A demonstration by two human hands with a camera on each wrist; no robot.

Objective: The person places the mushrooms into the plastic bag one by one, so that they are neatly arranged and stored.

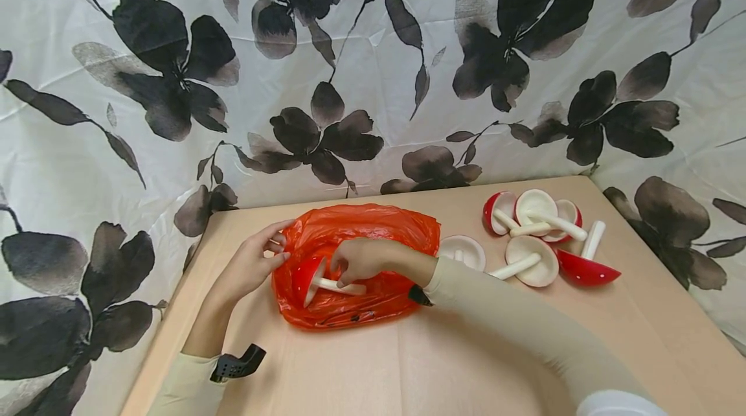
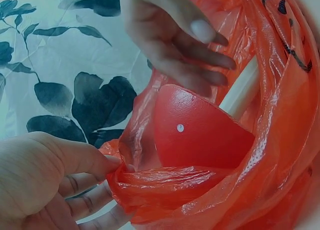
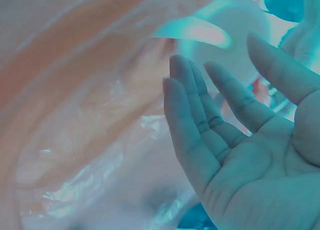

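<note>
An orange-red plastic bag (image 1: 373,225) lies on the table with its mouth spread. Inside it, at the left end, is a toy mushroom (image 1: 304,281) with a red, white-dotted cap and a pale stem pointing right. My left hand (image 1: 252,267) pinches the bag's left rim between thumb and fingers, as the left wrist view shows beside the red cap (image 2: 195,132). My right hand (image 1: 361,260) is over the bag's opening, close by the mushroom. In the right wrist view the right hand (image 3: 240,140) shows its palm, with relaxed fingers and nothing in them.
Several more toy mushrooms lie at the table's right side, among them a tilted red-capped one (image 1: 588,268) and one with its pale underside up (image 1: 527,262). Another mushroom (image 1: 466,249) lies against the bag's right edge. A floral cloth (image 1: 361,79) hangs behind the table (image 1: 361,370).
</note>
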